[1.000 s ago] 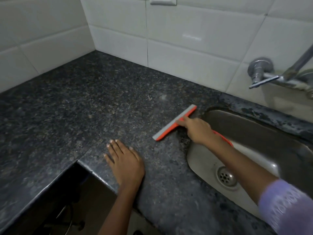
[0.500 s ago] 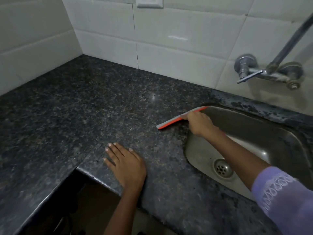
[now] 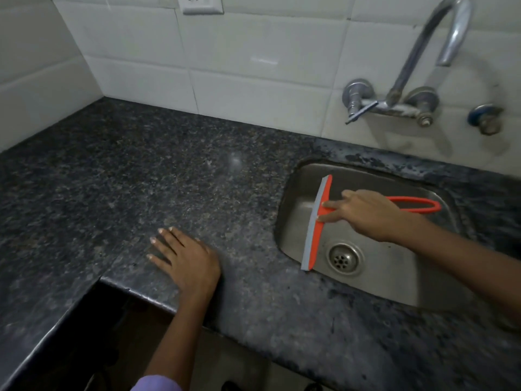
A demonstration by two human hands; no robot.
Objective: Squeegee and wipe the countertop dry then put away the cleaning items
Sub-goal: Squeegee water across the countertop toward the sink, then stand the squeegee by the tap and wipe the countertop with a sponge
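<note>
An orange squeegee [image 3: 317, 221] with a grey rubber blade hangs over the steel sink [image 3: 400, 280], blade running near the sink's left rim. My right hand [image 3: 363, 214] grips its neck, two fingers stretched onto the blade holder, and the orange loop handle sticks out behind the hand. My left hand [image 3: 184, 258] lies flat, fingers spread, on the dark speckled granite countertop [image 3: 141, 176] near its front edge, holding nothing. No cloth is in view.
A chrome wall tap [image 3: 408, 88] with a tall curved spout stands above the sink. White tiles cover the back and left walls, with a socket [image 3: 201, 4] up top. The counter's front edge steps inward at the lower left, over a dark opening.
My right hand has drawn the squeegee rightward off the countertop and over the sink, turning the blade from slanted to nearly front-to-back. My left hand has stayed flat on the counter.
</note>
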